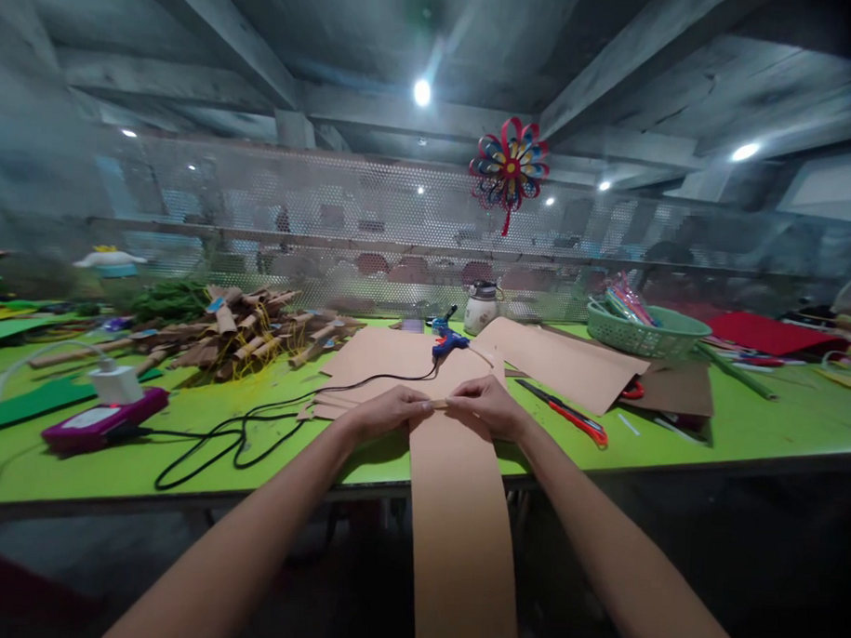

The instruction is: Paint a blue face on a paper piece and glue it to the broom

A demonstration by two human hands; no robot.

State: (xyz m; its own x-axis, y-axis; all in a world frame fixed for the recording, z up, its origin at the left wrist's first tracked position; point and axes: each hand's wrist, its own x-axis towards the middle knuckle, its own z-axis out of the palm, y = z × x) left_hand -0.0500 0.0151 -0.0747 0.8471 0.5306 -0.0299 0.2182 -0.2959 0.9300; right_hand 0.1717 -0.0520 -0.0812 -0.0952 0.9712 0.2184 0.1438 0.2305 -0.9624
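Note:
A long tan paper strip [460, 516] hangs from the green table [184, 432] edge toward me. My left hand [389, 413] and my right hand [489, 404] meet at its far end, fingers closed and pinching the strip's top edge. Just beyond them lie flat tan sheets [389, 360] and a blue glue gun [449, 343] with a black cord [254, 429] running left.
A pile of rolled brown paper tubes [236, 336] lies at back left. A purple power strip [105, 419] holds a white plug. Red-handled scissors [572, 415], more tan sheets [570, 361], a green basket [641, 331] and a white jar [480, 309] sit right. A paper pinwheel [509, 166] hangs above.

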